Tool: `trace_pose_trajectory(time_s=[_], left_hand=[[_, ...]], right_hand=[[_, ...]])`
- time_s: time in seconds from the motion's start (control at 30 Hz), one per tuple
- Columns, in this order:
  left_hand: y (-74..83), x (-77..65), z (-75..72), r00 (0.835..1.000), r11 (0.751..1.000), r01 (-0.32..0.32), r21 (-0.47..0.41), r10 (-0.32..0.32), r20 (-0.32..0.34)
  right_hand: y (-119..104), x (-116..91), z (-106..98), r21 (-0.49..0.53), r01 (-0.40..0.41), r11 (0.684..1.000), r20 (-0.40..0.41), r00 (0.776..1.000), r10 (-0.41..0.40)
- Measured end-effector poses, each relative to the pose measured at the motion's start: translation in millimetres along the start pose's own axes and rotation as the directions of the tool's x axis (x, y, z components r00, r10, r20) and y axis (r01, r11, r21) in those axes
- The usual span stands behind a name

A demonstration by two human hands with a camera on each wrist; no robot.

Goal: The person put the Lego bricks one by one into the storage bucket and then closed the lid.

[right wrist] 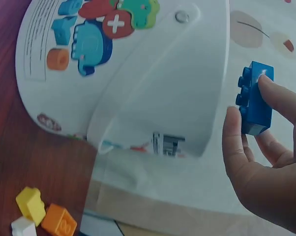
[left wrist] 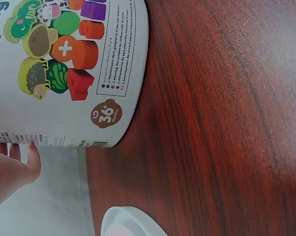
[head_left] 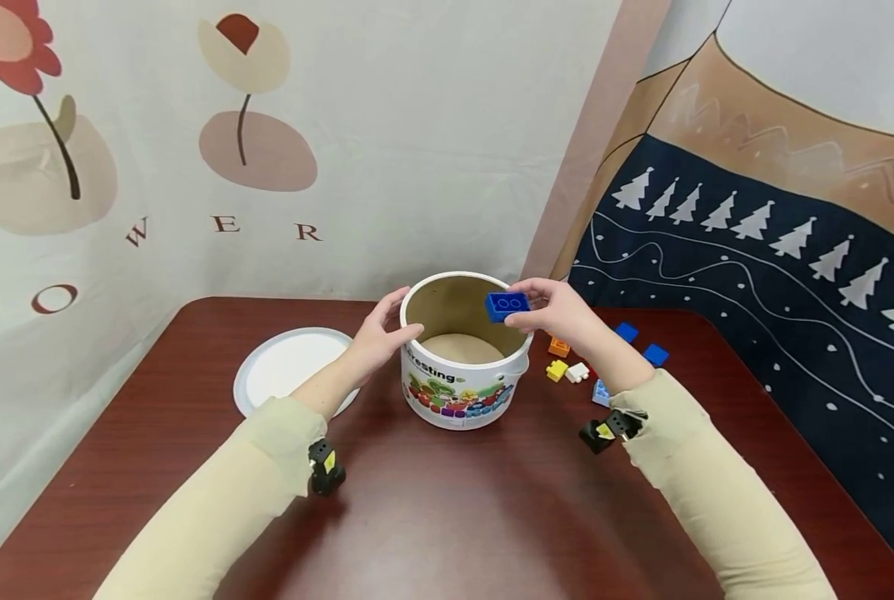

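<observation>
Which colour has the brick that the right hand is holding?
Blue; the brick in the right hand shows best in the right wrist view.

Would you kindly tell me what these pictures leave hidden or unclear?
Head view: part of the lid, behind the left forearm.
Head view: the near inside of the bucket, behind its front wall.
Left wrist view: much of the lid, cut off below.
Right wrist view: the white brick, cut off below.

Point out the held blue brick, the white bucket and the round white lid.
Blue brick (right wrist: 257, 107), right wrist view: on its smooth side.
White bucket (head_left: 457, 395), head view: on its printed front wall.
Round white lid (head_left: 287, 368), head view: on its flat face.
</observation>
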State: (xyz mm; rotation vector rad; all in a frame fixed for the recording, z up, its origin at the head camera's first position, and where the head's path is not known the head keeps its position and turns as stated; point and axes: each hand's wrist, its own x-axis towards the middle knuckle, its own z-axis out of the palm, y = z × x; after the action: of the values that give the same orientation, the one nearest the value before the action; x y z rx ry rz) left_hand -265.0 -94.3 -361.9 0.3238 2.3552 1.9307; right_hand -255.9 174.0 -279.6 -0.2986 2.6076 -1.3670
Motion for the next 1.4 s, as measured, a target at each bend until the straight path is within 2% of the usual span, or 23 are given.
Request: trace_pose_trajectory(time_s=[0.33,0.47,0.63,0.93,1.2,1.4], left_hand=[[1.5,-2.1,5.0,1.000,1.000,0.009,0.007,-0.009,0.008],[2.4,-3.0,5.9,1.000,1.000,0.011,0.011,-0.011,0.009],[3.1,-2.3,4.5,1.000,1.000,0.014,0.023,-0.014,0.003],[5.0,-2.2,0.3,0.999,0.999,0.045,0.009,-0.045,0.003],[27.4,-15.1,1.5,0.998,0.998,0.067,0.018,-0.067,0.018],[9.7,-5.5,0.8,0.998,0.998,0.057,0.022,-0.057,0.007]], right_hand=[[0.6,6.3,10.0,0.038,0.000,0.999,0.001,1.000,0.000],[3.4,1.2,3.1,0.064,0.016,0.998,-0.029,0.999,-0.014],[14.3,-10.0,-16.4,0.046,0.033,0.998,-0.076,0.997,-0.030],[54.0,-33.1,-46.8,0.029,-0.003,1.000,-0.105,0.994,0.006],[101.2,-46.3,-59.7,0.003,-0.079,0.997,-0.130,0.988,0.078],[132.9,-55.1,-59.8,-0.005,-0.144,0.990,-0.110,0.984,0.142]])
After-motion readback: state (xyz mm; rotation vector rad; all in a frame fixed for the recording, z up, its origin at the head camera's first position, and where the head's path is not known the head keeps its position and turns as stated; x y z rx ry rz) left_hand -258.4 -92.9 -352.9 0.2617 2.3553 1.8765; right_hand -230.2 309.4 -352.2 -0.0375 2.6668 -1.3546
